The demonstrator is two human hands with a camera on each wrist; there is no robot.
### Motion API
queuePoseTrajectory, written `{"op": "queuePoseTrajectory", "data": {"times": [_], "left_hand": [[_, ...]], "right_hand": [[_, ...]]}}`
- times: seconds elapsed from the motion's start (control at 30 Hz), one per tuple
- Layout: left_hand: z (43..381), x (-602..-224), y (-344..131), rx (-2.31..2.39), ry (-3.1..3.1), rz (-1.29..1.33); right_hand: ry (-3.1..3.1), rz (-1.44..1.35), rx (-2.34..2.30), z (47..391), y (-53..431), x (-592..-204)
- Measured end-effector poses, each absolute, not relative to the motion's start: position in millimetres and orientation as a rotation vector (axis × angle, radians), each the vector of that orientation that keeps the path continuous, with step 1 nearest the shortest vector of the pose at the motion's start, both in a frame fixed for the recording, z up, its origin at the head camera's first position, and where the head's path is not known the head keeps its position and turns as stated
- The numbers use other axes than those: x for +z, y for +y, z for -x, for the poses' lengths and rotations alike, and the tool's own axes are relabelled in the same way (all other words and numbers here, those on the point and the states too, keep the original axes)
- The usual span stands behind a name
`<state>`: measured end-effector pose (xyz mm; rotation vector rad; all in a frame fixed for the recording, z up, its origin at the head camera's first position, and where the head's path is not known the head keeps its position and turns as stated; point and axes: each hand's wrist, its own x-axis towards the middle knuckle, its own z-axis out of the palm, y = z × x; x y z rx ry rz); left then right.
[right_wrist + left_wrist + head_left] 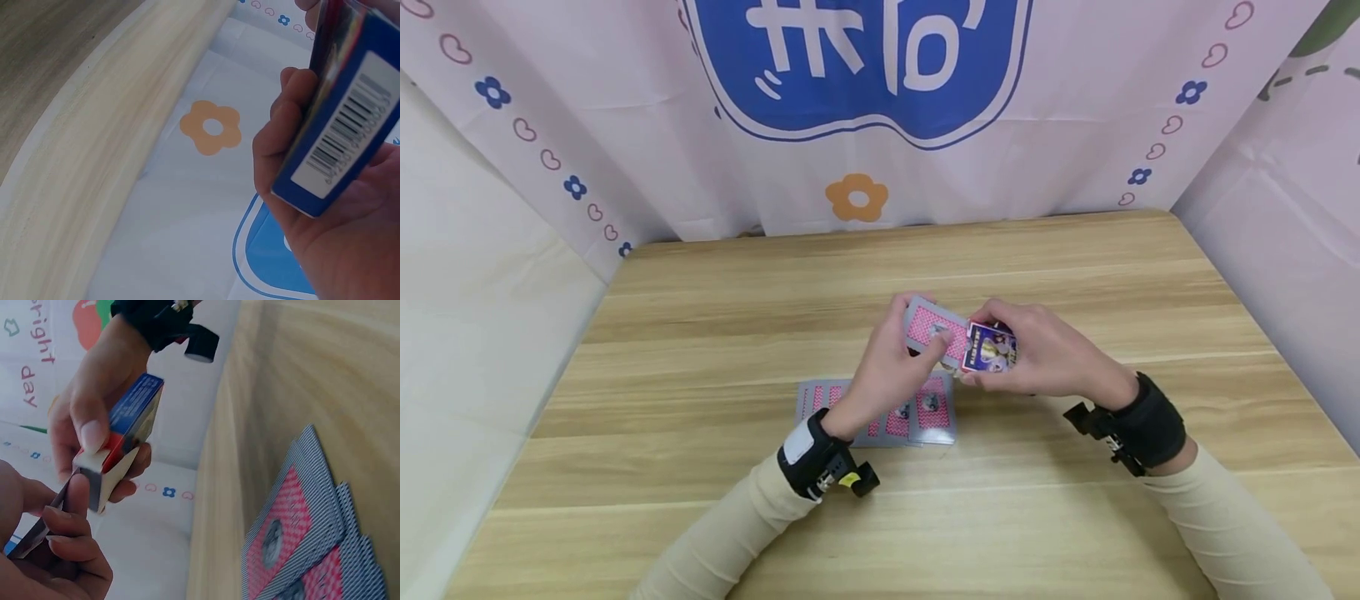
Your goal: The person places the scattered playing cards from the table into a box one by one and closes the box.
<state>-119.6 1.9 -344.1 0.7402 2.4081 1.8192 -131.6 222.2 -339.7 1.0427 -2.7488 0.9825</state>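
My right hand (1045,346) grips a small blue playing-card box (990,347), its barcode end (344,125) facing the right wrist camera. In the left wrist view the box (134,415) has its near end toward my left hand (69,544). Between the thumb and fingers of my left hand (891,367) is a pink-backed playing card (936,325), its edge meeting the box; whether it is one card or a few I cannot tell. Below that hand, overlapping playing cards (932,408) lie face down on the table, partly hidden by my left wrist.
The wooden table (700,333) runs back to a printed white curtain (647,150) with a blue emblem. Curtain panels (1285,217) also stand at both sides. Each wrist wears a black strap (1150,425) with a small camera.
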Motion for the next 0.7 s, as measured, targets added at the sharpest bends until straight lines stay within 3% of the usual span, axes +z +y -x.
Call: {"op": "queuePoseTrajectory", "data": {"times": [0.17,0.47,0.7], "left_hand": [[112.6,-333.7,2.5,1.780,2.375,-0.733],[136.4,-340.3,-20.4,1.713,2.341,-0.574],[134.4,-331.1,-19.5,1.615,2.274,-0.500]], "right_hand": [[-2.756,-1.027,0.949,132.0,223.0,-339.1],[-2.751,-0.985,0.932,134.1,228.6,-335.5],[-2.739,-1.022,0.926,132.5,226.9,-335.4]]}}
